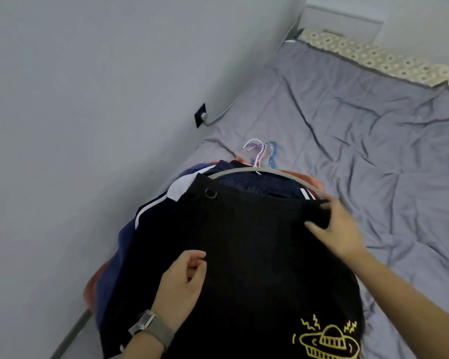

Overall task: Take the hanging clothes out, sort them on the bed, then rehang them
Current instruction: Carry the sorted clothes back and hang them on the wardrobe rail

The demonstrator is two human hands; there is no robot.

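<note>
A pile of clothes on hangers lies on the grey bed (373, 130) along the wall. On top is a black garment (249, 255) with a yellow drawing near its lower right. Under it show a navy jacket with white stripes (151, 211), blue cloth and orange cloth (91, 286). Several hanger hooks (261, 151) stick out at the pile's far end, and a grey hanger bar (244, 171) curves over the navy jacket. My right hand (335, 226) lies on the black garment's upper right edge, thumb spread. My left hand (184, 278), wearing a watch, hovers loosely curled over its left side.
The grey wall (88, 99) runs along the left of the bed, with a black socket and a cable (201, 115). A patterned cover (373, 55) lies at the head of the bed, a white cabinet (342, 19) behind it. The bed's right half is wrinkled sheet.
</note>
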